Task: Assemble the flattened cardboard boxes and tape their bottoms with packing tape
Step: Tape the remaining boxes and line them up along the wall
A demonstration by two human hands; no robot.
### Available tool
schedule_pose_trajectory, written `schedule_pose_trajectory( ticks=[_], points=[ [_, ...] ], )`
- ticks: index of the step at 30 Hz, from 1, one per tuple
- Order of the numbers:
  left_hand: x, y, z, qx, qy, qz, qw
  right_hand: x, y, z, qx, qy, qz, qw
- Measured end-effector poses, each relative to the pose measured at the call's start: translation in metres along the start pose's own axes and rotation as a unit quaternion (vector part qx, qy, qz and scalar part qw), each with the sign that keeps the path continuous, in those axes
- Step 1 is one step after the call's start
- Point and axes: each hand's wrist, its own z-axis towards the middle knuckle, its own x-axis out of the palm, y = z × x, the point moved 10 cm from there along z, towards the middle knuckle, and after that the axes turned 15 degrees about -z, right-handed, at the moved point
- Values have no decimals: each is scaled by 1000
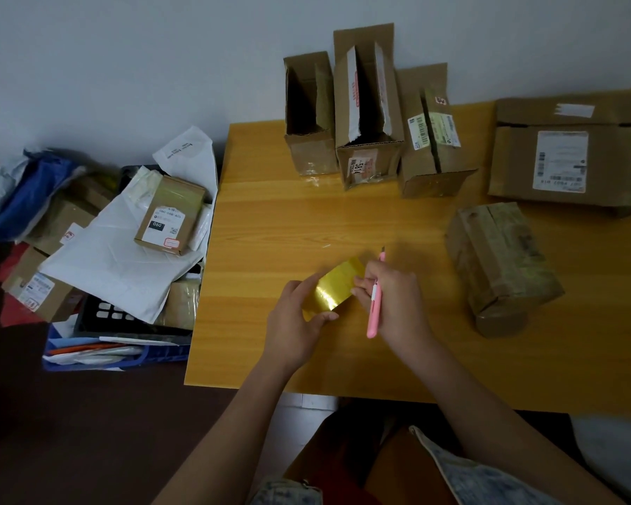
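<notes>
Wooden table (270, 213) against a pale wall (124, 67), white mailer bag (124, 256) draped over a dark crate (99, 322), blue basket (153, 355) beneath

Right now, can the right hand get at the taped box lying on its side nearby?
Probably yes for the path: bare table lies between the right hand and the taped box. But its grip is full, holding the pink knife and the strip of tape.

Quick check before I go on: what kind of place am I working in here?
Probably a makeshift parcel-packing corner in a home or small office: a wooden table against a bare wall, used cardboard boxes with shipping labels, and crates of parcels and mailer bags on the floor.
</notes>
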Motion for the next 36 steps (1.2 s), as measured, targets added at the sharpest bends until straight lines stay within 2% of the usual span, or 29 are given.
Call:
schedule_pose_trajectory(
  ticks=[9,24,36],
  points=[
    [0,0,-1,-4,0,11,1000,-8,-4,-1,13,-19,47,999],
    [0,-2,-1,-6,-8,15,1000,-3,-1,-1,-5,-64,37,997],
    [4,-11,8,-28,13,92,995,-6,-2,7,1,-50,4,999]
  ],
)
